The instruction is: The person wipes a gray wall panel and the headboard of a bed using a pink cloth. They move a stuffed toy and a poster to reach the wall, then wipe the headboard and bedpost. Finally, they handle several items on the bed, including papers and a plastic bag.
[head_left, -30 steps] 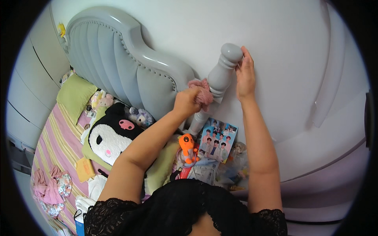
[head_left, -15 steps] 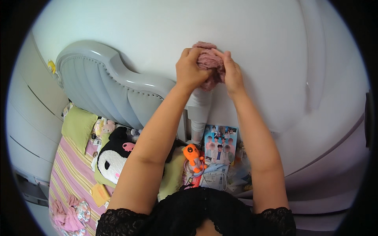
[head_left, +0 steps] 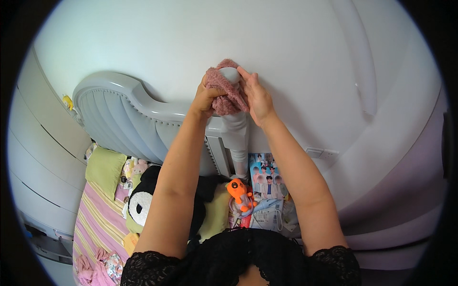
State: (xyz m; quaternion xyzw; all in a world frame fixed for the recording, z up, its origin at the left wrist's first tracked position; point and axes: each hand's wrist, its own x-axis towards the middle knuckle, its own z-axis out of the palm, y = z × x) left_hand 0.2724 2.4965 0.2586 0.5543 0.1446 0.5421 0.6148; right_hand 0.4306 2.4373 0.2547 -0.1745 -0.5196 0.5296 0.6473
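Nearest thing in view is my black lace top (head_left: 241, 255), with both bare arms reaching up and away from it. Both hands are up at the same spot, close together with just the post and cloth between them: the left hand (head_left: 202, 99) has its fingers curled tight on a fuzzy pink cloth (head_left: 223, 101), and the right hand (head_left: 259, 99) is loosely spread, fingers up next to the knob, can't really tell how hard the palm is pressing, if at all. The cloth is bunched around the top of a grey turned bedpost (head_left: 235, 132), with the pale round knob poking out of it. Below the hands there's a pile of stuff: an orange toy (head_left: 237, 189) with big dark eyes, a glossy picture booklet (head_left: 266, 178) just right of it, and a green cushion (head_left: 215, 209) on its left. Left of my arm, a big black-and-white plush (head_left: 140, 209) lies partly hidden on the striped bedding (head_left: 98, 207). Further off is a light green pillow (head_left: 104, 172), then the grey padded headboard (head_left: 136, 119) running left from the post, and behind everything a plain white wall (head_left: 291, 38)
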